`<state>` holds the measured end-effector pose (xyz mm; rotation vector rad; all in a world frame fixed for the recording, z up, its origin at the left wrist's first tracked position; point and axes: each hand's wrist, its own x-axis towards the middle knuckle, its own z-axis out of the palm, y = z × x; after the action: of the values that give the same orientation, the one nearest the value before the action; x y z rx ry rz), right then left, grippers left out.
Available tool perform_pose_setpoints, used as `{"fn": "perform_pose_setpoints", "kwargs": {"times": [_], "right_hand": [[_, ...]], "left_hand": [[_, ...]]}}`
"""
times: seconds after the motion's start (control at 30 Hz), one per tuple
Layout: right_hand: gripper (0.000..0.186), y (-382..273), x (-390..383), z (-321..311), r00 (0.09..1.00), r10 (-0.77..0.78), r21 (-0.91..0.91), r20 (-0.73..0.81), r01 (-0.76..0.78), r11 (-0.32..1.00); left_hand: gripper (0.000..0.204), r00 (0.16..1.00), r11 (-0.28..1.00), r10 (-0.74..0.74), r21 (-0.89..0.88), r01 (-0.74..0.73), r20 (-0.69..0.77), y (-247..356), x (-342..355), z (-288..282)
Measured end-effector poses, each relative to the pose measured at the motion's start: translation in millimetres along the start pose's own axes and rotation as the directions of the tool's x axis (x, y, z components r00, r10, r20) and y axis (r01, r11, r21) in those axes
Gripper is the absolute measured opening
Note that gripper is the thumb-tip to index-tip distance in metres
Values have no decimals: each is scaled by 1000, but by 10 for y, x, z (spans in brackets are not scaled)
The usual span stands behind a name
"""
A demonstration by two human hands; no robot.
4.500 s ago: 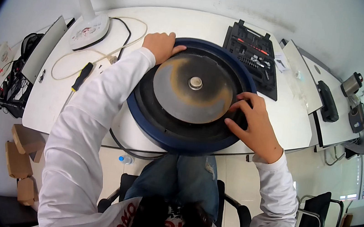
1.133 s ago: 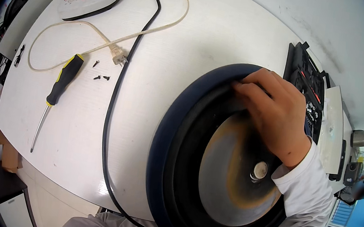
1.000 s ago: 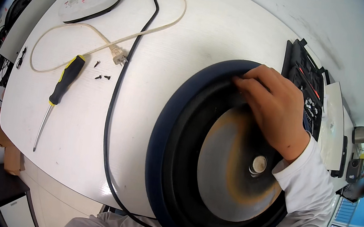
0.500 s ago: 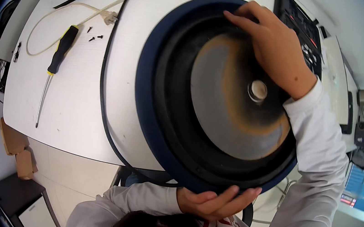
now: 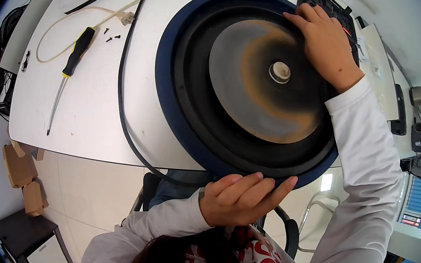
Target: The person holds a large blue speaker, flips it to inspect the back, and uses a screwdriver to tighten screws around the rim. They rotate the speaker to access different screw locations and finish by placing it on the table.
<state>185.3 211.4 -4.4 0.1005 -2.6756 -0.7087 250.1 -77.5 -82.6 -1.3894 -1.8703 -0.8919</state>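
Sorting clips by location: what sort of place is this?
Probably an office-like room used as a workshop: a white table holds a yellow-and-black screwdriver, three loose screws and an open black tool case.

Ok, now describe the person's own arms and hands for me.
Long, creased white sleeves with no print showing end just behind the left hand and right hand. Both are ungloved; a small dark spot marks the right one.
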Motion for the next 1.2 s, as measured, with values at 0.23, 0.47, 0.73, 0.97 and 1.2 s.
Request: {"fn": "perform_pose_setpoints", "kwargs": {"times": [0.23, 0.47, 0.73, 0.97, 1.2], "right_hand": [[41, 44, -213, -104, 996, 50, -12, 80, -49, 999], [43, 199, -416, -278, 994, -44, 275, 98, 15, 961], [31, -99, -1006, -1340, 855, -250, 710, 455, -180, 680], [43, -113, -1190, -1227, 864, -265, 761, 429, -188, 621], [43, -215, -1235, -1159, 907, -253, 846, 338, -175, 504]], "left_hand": [[32, 999, 998, 35, -62, -33, 23, -49, 18, -27], [31, 999, 996, 44, -75, -43, 16, -31, 43, 2], [26, 998, 1000, -1, -31, -1, -56, -11, -36, 39], [18, 1000, 990, -28, -136, 27, -1, -27, -39, -26], [17, 994, 981, -108, -160, 112, 32, 50, 4, -80]]}}
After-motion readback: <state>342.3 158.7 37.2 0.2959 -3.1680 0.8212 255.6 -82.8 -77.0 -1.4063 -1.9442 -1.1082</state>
